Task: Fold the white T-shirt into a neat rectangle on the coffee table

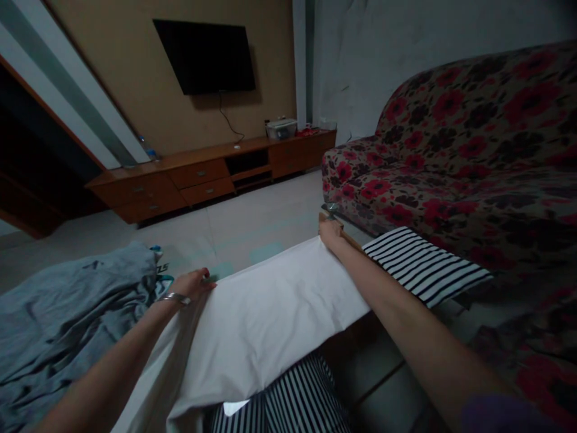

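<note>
A white piece of fabric (274, 300), perhaps a garment, lies spread across the low surface in front of me, lightly wrinkled. Its left part folds over and hangs toward me. At its far left corner, my left hand (193, 285), with a silver band on the wrist, pinches the edge between thumb and fingers. My right hand (331, 231) is closed on the far right corner. Beyond my right forearm lies a folded black-and-white striped cloth (426, 264). A heap of grey clothing (90, 307) rests left of my left hand.
A flowered sofa (451, 150) stands on the right. Along the far wall runs a low wooden cabinet (198, 174) carrying a plastic box (282, 129) and a bottle (151, 153). Above it hangs a television (211, 57). Pale floor tiles (270, 210) lie between.
</note>
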Demonstrator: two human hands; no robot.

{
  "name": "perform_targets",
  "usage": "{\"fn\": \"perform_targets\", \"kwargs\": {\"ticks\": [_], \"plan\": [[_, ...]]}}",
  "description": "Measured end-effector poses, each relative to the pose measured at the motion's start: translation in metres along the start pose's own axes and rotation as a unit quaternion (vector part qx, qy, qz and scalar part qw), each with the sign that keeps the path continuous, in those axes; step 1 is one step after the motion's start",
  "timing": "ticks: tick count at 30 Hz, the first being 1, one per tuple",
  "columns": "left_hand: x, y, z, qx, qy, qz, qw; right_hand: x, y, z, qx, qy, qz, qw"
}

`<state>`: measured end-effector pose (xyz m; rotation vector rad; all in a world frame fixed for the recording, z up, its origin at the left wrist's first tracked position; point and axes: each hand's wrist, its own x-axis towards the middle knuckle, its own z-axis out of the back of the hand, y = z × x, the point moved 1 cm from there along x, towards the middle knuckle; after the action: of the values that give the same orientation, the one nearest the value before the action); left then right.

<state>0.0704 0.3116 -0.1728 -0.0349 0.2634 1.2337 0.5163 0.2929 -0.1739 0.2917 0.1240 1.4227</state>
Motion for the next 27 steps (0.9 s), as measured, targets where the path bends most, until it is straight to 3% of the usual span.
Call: {"fn": "perform_targets", "kwargs": {"ticks": [2, 4, 7, 10, 12, 15, 19, 21, 24, 27], "plan": [[-0.013, -0.025, 0.0, 0.046, -0.113, 0.024, 0.992, -0.007, 0.02, -0.009, -0.004, -0.013, -0.012, 1.0], [-0.029, -0.057, -0.006, 0.049, -0.184, 0.024, 0.981, -0.025, 0.049, -0.026, 0.01, -0.017, 0.034, 0.999], [-0.048, -0.102, -0.025, 0.009, -0.18, -0.01, 0.983, -0.064, 0.096, -0.061, 0.077, -0.009, 0.194, 0.978], [-0.053, -0.12, -0.047, -0.009, -0.149, -0.015, 0.989, -0.089, 0.115, -0.09, 0.102, 0.013, 0.254, 0.962], [-0.052, -0.116, -0.058, -0.01, -0.136, -0.002, 0.991, -0.089, 0.105, -0.099, 0.093, 0.028, 0.263, 0.96], [-0.051, -0.1, -0.065, -0.003, -0.139, 0.007, 0.99, -0.071, 0.061, -0.097, 0.071, 0.031, 0.252, 0.965], [-0.057, -0.086, -0.066, 0.007, -0.146, 0.008, 0.989, -0.039, -0.012, -0.079, 0.01, 0.002, 0.156, 0.988], [-0.06, -0.085, -0.065, 0.004, -0.148, 0.012, 0.989, -0.029, -0.036, -0.065, -0.009, 0.011, 0.112, 0.994], [-0.064, -0.086, -0.061, -0.007, -0.149, 0.008, 0.989, -0.025, -0.046, -0.04, -0.018, 0.041, 0.059, 0.997], [-0.072, -0.084, -0.055, -0.029, -0.14, -0.009, 0.99, -0.04, -0.029, -0.017, -0.021, 0.027, 0.04, 0.999]]}}
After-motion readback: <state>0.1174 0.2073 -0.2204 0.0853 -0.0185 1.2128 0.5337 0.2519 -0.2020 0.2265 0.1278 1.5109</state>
